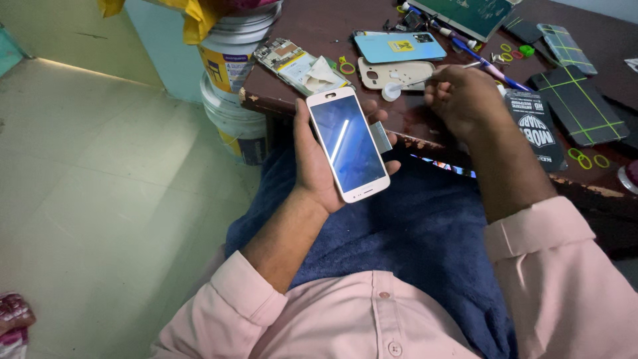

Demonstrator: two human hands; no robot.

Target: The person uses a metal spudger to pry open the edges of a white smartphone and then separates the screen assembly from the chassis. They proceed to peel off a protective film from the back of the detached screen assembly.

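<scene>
White phone (349,144), screen up, held over our lap just off the counter's (319,33) front edge.
Our left hand (319,166) cradles it, fingers (387,136) wrapped round its far side. Our right hand (465,100), at the front edge, has fingers pinched on a thin white swab (399,86), its tip touching a beige back cover (399,72) beside a light blue one (399,46).

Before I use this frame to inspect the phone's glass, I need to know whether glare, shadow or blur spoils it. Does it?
Head view: a bright white streak of glare crosses the glossy blue screen of the white smartphone in the left hand; the dark wooden table is dim; the right hand with its thin white swab looks slightly soft; the edges bow from lens distortion.
</scene>
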